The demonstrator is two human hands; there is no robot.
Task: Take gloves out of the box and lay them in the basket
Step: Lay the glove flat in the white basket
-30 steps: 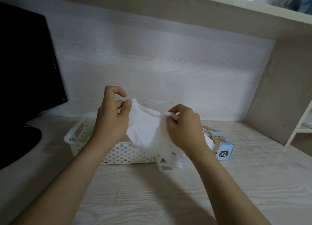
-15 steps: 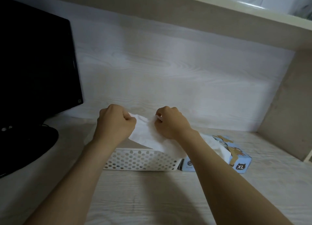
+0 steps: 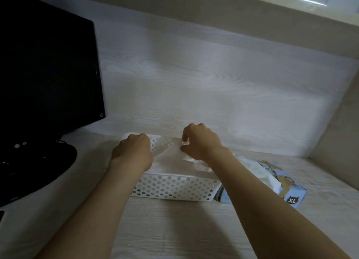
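Thin white plastic glove lies spread inside the white perforated plastic basket, between the two hands. I judge that the hands keep it stretched by its two ends so that it lands flat and not crumpled.

The left hand is over the left part of the basket with its fingers curled down and hidden behind the back of the hand, so I cannot tell if they grip the glove. The right hand is over the far right part. Its fingers are curled, and thumb and forefinger seem to pinch the glove's edge.

The light blue cardboard box marked XL stands just beside the basket on the right. More white gloves bulge from its opening. This short way from box to basket probably makes each transfer easy.

All stands on a pale wood-grain counter. At the far left is a black monitor on a round stand. Behind is a pale wood-grain wall panel, with a shelf above. The light is dim.
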